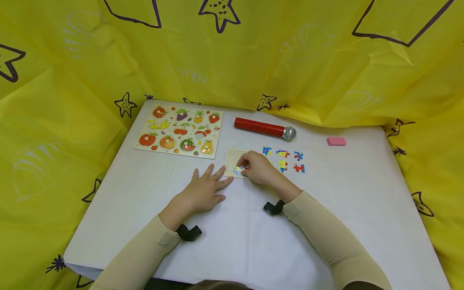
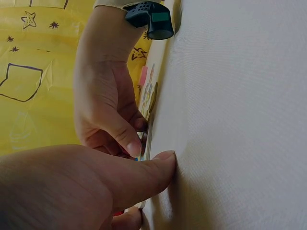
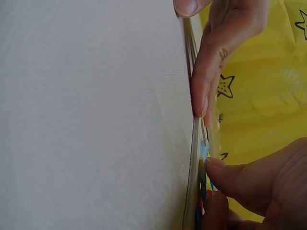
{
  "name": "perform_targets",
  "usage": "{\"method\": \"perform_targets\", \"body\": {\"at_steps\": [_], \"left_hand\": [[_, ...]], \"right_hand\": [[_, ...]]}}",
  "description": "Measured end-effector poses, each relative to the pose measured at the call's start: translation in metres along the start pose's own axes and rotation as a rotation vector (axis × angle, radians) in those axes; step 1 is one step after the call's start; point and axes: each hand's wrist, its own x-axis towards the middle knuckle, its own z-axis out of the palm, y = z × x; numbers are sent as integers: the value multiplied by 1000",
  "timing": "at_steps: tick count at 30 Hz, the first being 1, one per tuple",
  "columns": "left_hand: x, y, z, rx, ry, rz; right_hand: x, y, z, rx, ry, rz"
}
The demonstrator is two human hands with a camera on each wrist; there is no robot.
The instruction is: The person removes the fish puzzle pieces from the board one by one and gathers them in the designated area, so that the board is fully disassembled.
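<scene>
A small wooden puzzle tray (image 1: 236, 154) lies on the white table. My right hand (image 1: 262, 168) is over it, thumb and fingers curled down to pinch a light-blue and yellow jigsaw piece (image 1: 238, 170) within the frame. In the right wrist view, the thumb (image 3: 216, 165) is right at the pale blue piece (image 3: 205, 149). My left hand (image 1: 204, 190) rests palm down with fingers spread, its fingertips at the tray's left and near edge. Several loose jigsaw pieces (image 1: 282, 165) lie to the right of the tray, partly hidden by my right hand.
A fruit peg board (image 1: 174, 131) lies at the back left of the table (image 1: 232, 241). Behind the tray is a red microphone (image 1: 259, 127) with a silver head. Farther right sits a pink block (image 1: 336, 141). A yellow patterned cloth (image 1: 232, 64) hangs along the table's back and sides.
</scene>
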Motion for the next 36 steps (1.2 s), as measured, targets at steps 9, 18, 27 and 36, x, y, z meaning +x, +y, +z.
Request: {"method": "perform_targets", "body": {"at_steps": [9, 18, 27, 36], "left_hand": [[-1, 0, 0, 8, 0, -4], [-1, 1, -1, 7, -4, -9], [-1, 1, -1, 10, -5, -10], [-1, 1, -1, 10, -3, -4]], "right_hand": [[-2, -1, 4, 87, 62, 7], [-6, -6, 6, 138, 109, 32], [-12, -8, 3, 198, 139, 54], [-28, -3, -8, 370, 63, 168]]}}
